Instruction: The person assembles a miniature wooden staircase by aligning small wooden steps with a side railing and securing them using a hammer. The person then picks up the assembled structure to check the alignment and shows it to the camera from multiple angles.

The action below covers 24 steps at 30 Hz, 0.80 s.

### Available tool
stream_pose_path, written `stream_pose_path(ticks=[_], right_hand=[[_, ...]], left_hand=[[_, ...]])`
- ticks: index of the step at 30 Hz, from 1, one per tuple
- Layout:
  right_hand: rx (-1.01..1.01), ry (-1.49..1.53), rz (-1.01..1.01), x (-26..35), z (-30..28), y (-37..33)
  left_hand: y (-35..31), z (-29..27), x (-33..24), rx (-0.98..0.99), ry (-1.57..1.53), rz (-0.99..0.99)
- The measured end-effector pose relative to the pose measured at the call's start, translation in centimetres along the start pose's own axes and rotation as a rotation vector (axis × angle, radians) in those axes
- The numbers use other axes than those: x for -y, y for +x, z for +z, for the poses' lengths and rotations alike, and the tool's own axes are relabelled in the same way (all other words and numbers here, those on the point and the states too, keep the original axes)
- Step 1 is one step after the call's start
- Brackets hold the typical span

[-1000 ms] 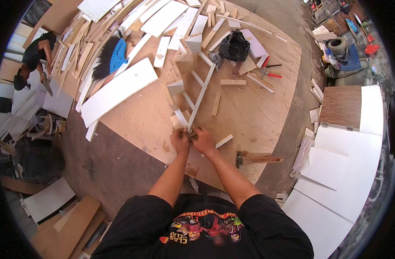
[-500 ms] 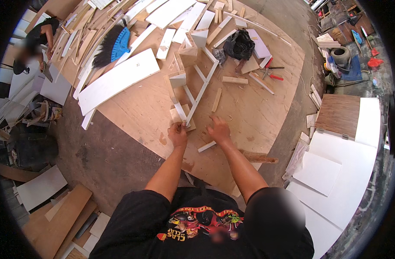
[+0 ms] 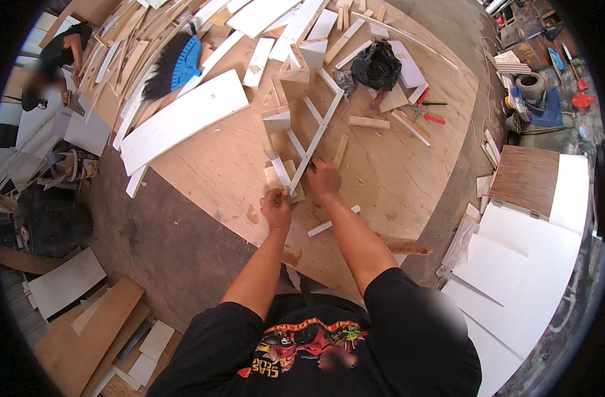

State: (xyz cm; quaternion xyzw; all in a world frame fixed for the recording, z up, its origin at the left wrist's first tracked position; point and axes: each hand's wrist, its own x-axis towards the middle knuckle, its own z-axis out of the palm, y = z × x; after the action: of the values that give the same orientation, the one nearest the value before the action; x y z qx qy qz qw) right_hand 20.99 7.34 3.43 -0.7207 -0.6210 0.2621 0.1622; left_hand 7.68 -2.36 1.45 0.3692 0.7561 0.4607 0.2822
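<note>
Fingers of the bare left hand (image 3: 276,210) are bent together at the near tip of one white-and-tan wooden frame (image 3: 318,139), clamped on its corner as far as can be seen. Those of the bare right hand (image 3: 324,177) are curled, their tips at or just beside the frame's right-hand rail; whether they grip it I cannot tell.

That frame lies on one tan plywood bench (image 3: 415,175), pointing away from the person, with three short white crosspieces showing. Under its near end sits one flat, pale wooden offcut (image 3: 273,177).

Left of the frame are one broad white rectangular board (image 3: 186,122) and, beyond that, one blue-and-black broom head (image 3: 183,65). Right of the frame lie two short pale wooden blocks, one (image 3: 341,151) upright to the view and one (image 3: 369,123) crosswise. Farther right of it are one crumpled black plastic bag (image 3: 376,66) and one pair of red-handled pliers (image 3: 427,116). Nearer than the frame, one slim white strip (image 3: 319,228) passes behind the right forearm. Well left of the frame, one other person in black (image 3: 67,49) bends forward.
</note>
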Motion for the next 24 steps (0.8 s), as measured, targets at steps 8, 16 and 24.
stream_pose_path(ticks=[8, 16, 24], right_hand=[[-0.084, 0.053, -0.033, 0.2, -0.3, -0.7], [-0.137, -0.014, -0.104, -9.1, -7.1, -8.6], [0.003, -0.066, -0.329, -7.0, -6.7, -13.8]], left_hand=[[0.3, 0.4, 1.9, 0.053, -0.122, -0.051], [0.0, -0.3, -0.8, -0.012, 0.060, 0.128], [0.5, -0.4, -0.4, 0.057, 0.108, 0.029]])
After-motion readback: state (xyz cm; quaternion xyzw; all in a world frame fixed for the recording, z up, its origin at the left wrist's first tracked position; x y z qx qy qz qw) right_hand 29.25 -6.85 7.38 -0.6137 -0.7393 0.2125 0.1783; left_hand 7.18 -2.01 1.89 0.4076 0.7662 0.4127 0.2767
